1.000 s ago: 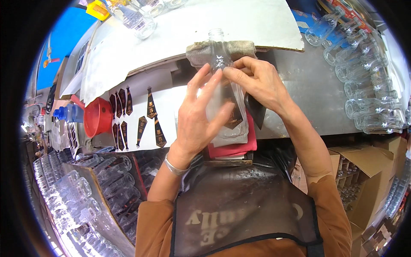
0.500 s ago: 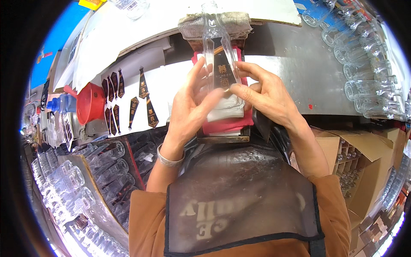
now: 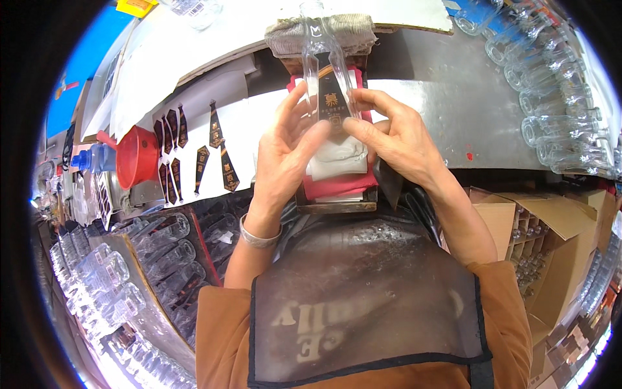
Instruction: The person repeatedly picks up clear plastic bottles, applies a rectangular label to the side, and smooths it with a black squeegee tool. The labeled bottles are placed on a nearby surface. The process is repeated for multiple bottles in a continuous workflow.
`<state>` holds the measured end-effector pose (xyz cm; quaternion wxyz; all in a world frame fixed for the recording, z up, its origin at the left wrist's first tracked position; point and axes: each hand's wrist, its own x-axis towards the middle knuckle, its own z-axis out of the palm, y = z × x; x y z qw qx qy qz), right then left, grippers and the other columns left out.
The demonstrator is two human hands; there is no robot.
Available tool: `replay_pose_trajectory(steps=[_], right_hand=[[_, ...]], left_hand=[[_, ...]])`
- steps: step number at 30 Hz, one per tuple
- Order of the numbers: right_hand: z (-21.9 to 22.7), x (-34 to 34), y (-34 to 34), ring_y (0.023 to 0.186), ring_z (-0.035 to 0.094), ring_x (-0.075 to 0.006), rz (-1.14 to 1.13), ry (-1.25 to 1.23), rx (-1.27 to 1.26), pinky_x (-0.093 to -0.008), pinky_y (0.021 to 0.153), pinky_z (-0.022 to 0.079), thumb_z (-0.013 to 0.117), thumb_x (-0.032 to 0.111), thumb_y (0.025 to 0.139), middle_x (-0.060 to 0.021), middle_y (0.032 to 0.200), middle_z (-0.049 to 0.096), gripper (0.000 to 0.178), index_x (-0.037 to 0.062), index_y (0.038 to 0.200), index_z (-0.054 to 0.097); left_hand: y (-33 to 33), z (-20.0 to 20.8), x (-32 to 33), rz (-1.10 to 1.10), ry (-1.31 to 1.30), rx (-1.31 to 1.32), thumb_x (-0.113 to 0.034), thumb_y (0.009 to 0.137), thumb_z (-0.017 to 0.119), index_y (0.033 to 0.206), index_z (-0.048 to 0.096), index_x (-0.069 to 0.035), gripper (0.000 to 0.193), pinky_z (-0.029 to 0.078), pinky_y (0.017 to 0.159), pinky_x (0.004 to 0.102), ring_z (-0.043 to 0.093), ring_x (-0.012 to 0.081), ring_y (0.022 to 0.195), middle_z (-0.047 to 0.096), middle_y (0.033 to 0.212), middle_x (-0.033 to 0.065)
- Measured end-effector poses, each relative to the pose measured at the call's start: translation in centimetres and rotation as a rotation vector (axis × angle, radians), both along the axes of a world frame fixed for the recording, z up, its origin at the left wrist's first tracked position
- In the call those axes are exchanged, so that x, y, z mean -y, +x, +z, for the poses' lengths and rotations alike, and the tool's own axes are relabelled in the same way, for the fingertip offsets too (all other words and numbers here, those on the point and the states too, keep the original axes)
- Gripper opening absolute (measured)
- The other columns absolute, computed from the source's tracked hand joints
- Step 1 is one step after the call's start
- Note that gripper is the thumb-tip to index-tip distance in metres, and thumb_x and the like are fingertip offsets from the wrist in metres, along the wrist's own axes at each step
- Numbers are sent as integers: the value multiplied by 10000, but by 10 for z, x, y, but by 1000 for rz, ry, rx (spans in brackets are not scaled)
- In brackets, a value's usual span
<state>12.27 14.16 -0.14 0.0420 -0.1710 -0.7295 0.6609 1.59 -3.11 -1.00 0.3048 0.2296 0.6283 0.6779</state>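
Note:
A clear glass bottle (image 3: 316,40) lies in front of me with its neck pointing away. A black necktie-shaped label (image 3: 332,87) with gold marks and an orange stripe lies along its front. My left hand (image 3: 282,149) is curled about the bottle's left side, its thumb on the glass by the label's lower end. My right hand (image 3: 405,139) holds the right side, thumb pressed near the label's lower right edge. The neck end rests on a rolled grey cloth (image 3: 285,40). Under the base lie a folded white cloth (image 3: 337,165) and a red cloth (image 3: 324,188).
Several necktie-shaped labels (image 3: 215,126) lie on a white sheet to the left, beside a red plastic scoop (image 3: 137,155). Glass bottles (image 3: 541,129) line the right table edge. An open carton (image 3: 564,214) stands lower right; bottles in racks (image 3: 172,259) fill the lower left.
My thumbs were close together over the label's lower end; now they are further apart, at its two sides, and slightly higher. The bottle still lies on its support.

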Motion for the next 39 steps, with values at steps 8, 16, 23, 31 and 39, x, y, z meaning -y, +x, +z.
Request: replay_pose_trajectory(steps=[8,16,23,31,39], right_hand=[[-2,0,-1,639,624,-93,-11,-3,-11,-243,576,509,711,252,946,-166,1202,640,584,-89,1373,502],[0,0,-1,647,626,-93,-4,13,-11,-243,581,509,708,248,947,-151,1199,641,573,-85,1368,507],[-1,-2,-1,647,607,-85,2,-22,-9,-245,590,505,696,251,953,-140,1174,640,568,-77,1376,506],[3,-8,-1,637,620,-95,35,-75,19,-251,598,510,674,233,959,-141,1169,643,510,-51,1358,533],[5,-7,1,641,646,-108,27,-48,21,-265,592,529,686,212,939,-150,1202,645,509,-49,1349,536]], left_hand=[[2,2,-3,24,-9,-3,-52,949,676,1509,352,38,653,493,1022,362,606,252,1209,578,1337,216],[2,0,-2,24,3,1,-41,944,676,1510,351,34,657,485,1036,365,598,250,1224,570,1353,220],[0,-4,-2,23,31,23,-33,944,669,1532,309,36,693,477,1051,376,584,262,1245,544,1391,235],[-27,16,-23,70,-178,-758,-107,936,666,1465,506,-62,555,431,1084,411,517,327,1348,477,1498,213],[-28,15,-28,56,-223,-823,-112,911,681,1424,565,-85,526,430,1088,428,511,369,1348,473,1495,222]])
